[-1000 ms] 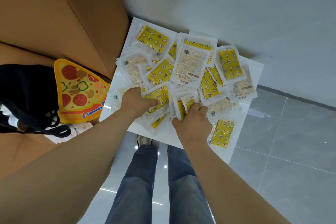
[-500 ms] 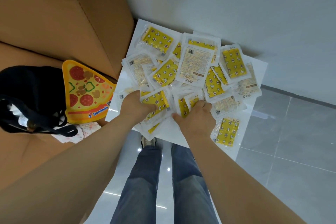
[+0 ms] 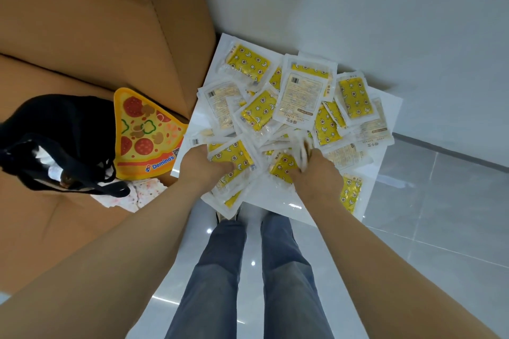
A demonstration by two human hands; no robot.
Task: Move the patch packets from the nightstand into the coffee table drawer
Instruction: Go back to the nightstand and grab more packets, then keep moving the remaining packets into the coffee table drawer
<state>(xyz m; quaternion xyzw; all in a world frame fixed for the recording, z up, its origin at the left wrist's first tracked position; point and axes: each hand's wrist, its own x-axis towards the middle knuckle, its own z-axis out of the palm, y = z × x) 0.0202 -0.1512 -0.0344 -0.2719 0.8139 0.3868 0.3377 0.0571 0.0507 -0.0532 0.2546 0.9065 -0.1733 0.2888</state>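
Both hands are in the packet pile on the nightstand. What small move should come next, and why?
Probably draw the hands together into one bundle before lifting. The left hand grips a fanned bunch overhanging the nightstand at its near edge, the right hand grips a few packets beside it, and the loose pile lies just behind, so separate lifts might spill.

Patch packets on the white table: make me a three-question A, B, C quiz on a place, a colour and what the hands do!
1. Where is the pizza-shaped item? A on the floor; B on the sofa beside the nightstand; C in a drawer.
2. The packets' patterned side is: A blue; B red; C yellow.
3. The left hand and right hand: A grip packets; B hang empty; C point upward.
Answers: B, it lies on the seat; C, yellow shows; A, both clutch packets.
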